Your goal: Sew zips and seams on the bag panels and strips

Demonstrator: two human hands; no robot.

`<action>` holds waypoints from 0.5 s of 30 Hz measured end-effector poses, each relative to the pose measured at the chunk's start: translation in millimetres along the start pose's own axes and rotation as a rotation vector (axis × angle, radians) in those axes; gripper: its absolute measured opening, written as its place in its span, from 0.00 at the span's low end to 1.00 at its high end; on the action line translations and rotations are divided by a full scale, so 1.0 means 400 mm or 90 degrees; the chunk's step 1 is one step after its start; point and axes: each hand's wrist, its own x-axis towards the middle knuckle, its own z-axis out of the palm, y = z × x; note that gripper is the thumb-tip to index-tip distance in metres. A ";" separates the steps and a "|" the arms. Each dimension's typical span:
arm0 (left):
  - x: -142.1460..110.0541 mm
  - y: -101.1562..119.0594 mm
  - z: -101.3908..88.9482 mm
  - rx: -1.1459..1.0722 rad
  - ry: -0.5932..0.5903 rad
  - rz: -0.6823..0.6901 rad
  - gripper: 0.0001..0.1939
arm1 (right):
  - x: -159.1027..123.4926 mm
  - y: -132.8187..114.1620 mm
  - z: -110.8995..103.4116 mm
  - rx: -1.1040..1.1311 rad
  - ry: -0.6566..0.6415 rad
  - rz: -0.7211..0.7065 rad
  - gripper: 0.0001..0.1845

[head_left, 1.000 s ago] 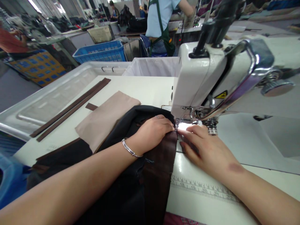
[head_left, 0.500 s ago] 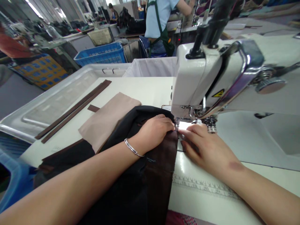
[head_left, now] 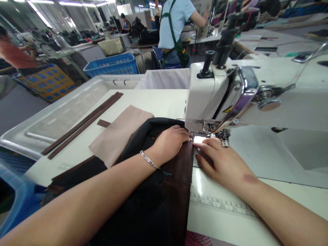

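Observation:
The sewing machine (head_left: 205,99) stands on the right, its presser foot (head_left: 191,136) down close to the brown edge of a dark workpiece. That workpiece joins black fabric (head_left: 133,208) to a brown strip (head_left: 179,171) with small pale printing. My left hand (head_left: 170,145), a silver bangle at its wrist, lies on the cloth with fingers bent together, fingertips pressing it just left of the foot. Right of the foot, my right hand (head_left: 221,159) has its thumb apart from the fingers. Its index fingertip meets the brown edge; the other fingers are partly hidden under the machine head.
A beige fabric piece (head_left: 120,133) and long brown strips (head_left: 84,123) lie on the left of the table. A printed ruler scale (head_left: 222,206) runs along the front. Behind are a clear plastic tray (head_left: 74,109), a blue crate (head_left: 111,65) and a person (head_left: 174,27) in an apron.
The view has shifted slightly, so the machine head appears lower and further left. Both hands keep nearly the same place beside the presser foot. The brown edge still lies at the foot.

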 end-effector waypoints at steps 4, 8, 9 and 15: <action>0.002 -0.003 -0.004 0.002 0.007 0.004 0.09 | 0.002 0.002 -0.001 -0.005 -0.003 0.005 0.18; -0.001 -0.004 -0.001 -0.005 -0.002 0.006 0.11 | 0.008 0.008 -0.004 0.001 0.015 -0.014 0.17; -0.003 -0.005 0.004 -0.009 -0.008 0.007 0.11 | 0.009 0.010 -0.003 0.000 0.020 -0.015 0.17; -0.005 -0.013 -0.026 -0.043 -0.085 0.000 0.13 | 0.001 0.041 0.012 0.040 0.037 -0.040 0.15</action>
